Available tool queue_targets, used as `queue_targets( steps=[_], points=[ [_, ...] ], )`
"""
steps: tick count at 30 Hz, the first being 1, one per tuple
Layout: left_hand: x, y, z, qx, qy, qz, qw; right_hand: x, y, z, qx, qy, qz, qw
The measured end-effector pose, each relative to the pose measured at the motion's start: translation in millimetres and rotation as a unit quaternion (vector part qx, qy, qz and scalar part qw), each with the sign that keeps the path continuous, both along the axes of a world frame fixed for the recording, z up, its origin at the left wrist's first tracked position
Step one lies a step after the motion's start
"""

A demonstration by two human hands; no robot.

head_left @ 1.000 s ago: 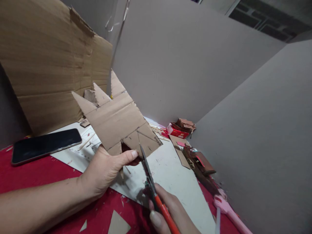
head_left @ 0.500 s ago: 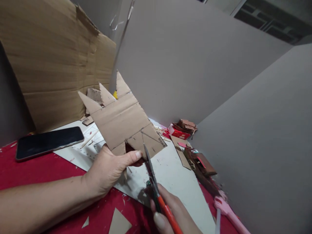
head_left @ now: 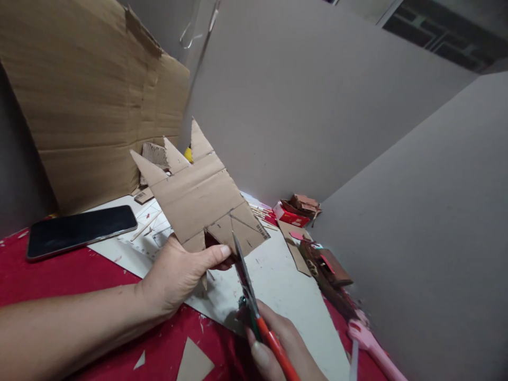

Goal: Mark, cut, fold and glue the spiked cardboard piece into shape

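My left hand (head_left: 182, 270) grips the lower edge of a piece of cardboard (head_left: 198, 196), thumb on the front face. Three pointed teeth stick up from its top edge, and pencil lines mark triangles along the lower part. A notch is cut out beside my thumb. In my right hand (head_left: 278, 338) is a pair of scissors (head_left: 246, 278) with an orange handle. Their blades point up, and the upper blade lies over the cardboard's lower edge along a drawn line. The other blade is mostly hidden behind the cardboard.
A black phone (head_left: 83, 232) lies at left on the red cloth (head_left: 43, 286). Under my hands is a white board (head_left: 293, 288) with scraps. A large cardboard sheet (head_left: 87, 106) stands behind. At right are a red box (head_left: 291, 213), a brown object (head_left: 333, 267) and a pink tool (head_left: 369, 341).
The cardboard's top has shifted very slightly right and down. The scissors stay at the same drawn line, with hardly any visible movement.
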State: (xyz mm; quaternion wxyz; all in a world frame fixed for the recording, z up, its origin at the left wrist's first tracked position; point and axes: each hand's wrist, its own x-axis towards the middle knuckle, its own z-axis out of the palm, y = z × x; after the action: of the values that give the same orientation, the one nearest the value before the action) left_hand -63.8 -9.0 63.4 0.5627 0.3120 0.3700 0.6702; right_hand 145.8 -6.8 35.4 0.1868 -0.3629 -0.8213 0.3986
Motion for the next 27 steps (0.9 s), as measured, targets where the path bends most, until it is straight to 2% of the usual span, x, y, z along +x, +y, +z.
queue_targets(
  steps=[5, 11, 21, 27],
  points=[
    [0.0, -1.6, 4.1, 0.009, -0.002, -0.003, 1.0, 0.8, -0.7, -6.3, -0.017, 0.016, -0.013, 1.0],
    [0.1, -2.9, 6.0, 0.012, -0.001, -0.008, 1.0, 2.4, -2.2, -5.5, -0.005, 0.003, -0.021, 1.0],
    [-0.8, -2.2, 4.3, 0.018, 0.017, -0.014, 1.0, 2.9, -3.5, -14.5, -0.024, 0.062, -0.02, 0.998],
    [-0.9, -1.3, 2.2, 0.012, 0.026, -0.014, 0.999, -7.7, -10.2, -3.7, -0.046, 0.071, -0.026, 0.996]
  ],
)
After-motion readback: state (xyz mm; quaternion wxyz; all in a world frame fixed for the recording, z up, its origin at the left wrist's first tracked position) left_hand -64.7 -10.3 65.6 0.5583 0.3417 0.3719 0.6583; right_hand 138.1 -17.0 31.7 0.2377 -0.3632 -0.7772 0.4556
